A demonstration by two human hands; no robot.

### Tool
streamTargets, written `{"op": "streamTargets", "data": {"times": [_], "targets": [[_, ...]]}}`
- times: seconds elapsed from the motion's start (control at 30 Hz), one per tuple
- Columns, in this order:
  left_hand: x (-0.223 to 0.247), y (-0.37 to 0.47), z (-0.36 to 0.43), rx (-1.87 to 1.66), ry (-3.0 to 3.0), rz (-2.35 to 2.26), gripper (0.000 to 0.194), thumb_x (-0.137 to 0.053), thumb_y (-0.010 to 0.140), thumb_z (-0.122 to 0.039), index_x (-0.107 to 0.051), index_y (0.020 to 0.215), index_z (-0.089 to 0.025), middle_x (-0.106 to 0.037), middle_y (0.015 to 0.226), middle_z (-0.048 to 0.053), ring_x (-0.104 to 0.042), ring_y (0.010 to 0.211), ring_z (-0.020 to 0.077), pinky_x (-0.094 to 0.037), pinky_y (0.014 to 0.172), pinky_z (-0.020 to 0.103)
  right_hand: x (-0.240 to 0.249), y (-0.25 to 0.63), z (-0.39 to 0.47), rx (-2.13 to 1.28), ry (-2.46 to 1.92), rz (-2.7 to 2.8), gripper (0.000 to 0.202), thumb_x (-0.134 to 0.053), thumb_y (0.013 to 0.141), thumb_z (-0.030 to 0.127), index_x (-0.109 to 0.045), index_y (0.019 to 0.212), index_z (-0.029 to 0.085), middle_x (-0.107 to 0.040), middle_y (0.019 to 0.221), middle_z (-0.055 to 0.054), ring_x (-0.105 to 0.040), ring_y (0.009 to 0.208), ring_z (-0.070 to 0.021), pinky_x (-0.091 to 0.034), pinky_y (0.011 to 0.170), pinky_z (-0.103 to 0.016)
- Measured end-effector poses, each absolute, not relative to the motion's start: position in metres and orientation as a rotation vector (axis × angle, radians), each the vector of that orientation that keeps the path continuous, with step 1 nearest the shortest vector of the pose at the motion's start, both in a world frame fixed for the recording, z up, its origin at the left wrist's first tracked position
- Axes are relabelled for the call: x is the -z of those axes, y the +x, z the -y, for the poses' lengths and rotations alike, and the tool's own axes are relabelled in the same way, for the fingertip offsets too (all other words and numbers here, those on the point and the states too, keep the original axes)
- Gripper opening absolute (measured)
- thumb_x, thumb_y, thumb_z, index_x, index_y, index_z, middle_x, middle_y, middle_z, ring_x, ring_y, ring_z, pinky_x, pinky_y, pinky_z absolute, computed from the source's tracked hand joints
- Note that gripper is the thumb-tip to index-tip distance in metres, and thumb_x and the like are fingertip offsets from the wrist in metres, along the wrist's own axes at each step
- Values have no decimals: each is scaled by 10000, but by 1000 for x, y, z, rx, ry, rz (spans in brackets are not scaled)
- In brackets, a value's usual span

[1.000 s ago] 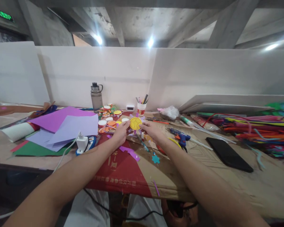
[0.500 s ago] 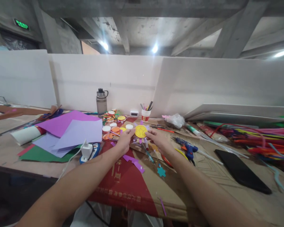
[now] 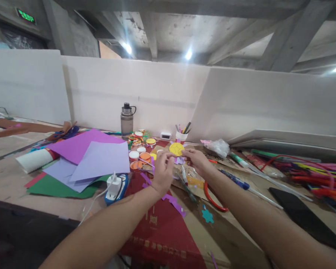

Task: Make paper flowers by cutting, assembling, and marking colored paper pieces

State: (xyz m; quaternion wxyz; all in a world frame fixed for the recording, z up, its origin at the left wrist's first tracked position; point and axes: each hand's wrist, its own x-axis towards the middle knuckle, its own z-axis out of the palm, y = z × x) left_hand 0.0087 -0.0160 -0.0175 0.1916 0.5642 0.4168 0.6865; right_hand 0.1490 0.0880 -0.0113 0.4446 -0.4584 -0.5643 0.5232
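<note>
A round yellow disc (image 3: 176,149) with lines drawn on it and small light purple tabs around its edge is held up near the middle of the table. My right hand (image 3: 196,160) pinches its right edge between thumb and fingers. At the disc's lower left is my left hand (image 3: 164,170), its fingers bent and close together; whether they grip the disc is hard to tell. Orange lids (image 3: 146,157) and white lids (image 3: 133,155) lie left of my hands. Purple paper scraps (image 3: 173,203) and a teal paper flower (image 3: 207,215) rest below.
Purple sheets (image 3: 102,162), a power strip (image 3: 117,190) and a bottle (image 3: 127,120) stand or lie to the left. A pen cup (image 3: 182,136) is behind. On the right are a red-handled tool (image 3: 212,201), a black phone (image 3: 308,218) and colorful pipe cleaners (image 3: 322,179).
The view has shifted, so most things sit further right. The yellow disc looks more tilted, and my left hand has turned more upright and dropped slightly below it.
</note>
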Motion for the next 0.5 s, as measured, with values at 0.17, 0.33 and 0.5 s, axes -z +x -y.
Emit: {"op": "streamTargets", "data": {"times": [0.17,0.33,0.5], "targets": [[13,13,36,-1650,2154,-903,228,-443,924,-251,-665,960,-216,-614,1026,124,-567,1009,245,-441,933,399,1,92,-123,-1253,-1187,1493,160,-644,770,302,-586,764,153,-588,673,-4,-449,497,-67,-301,425,-185],[16,11,34,-1718,2121,-896,210,-446,917,-226,-653,953,-221,-631,950,105,-590,944,227,-483,869,386,8,42,-158,-1154,-1246,1650,185,-617,871,276,-612,789,110,-596,722,-14,-518,574,-76,-431,518,-199],[15,10,28,-1808,2076,-925,156,-481,897,-199,-637,914,-191,-640,891,71,-592,901,197,-493,820,358,15,14,-189,-1025,-1269,1748,349,-574,925,350,-562,1215,157,-593,1193,-89,-614,1003,-203,-539,838,-409]]}}
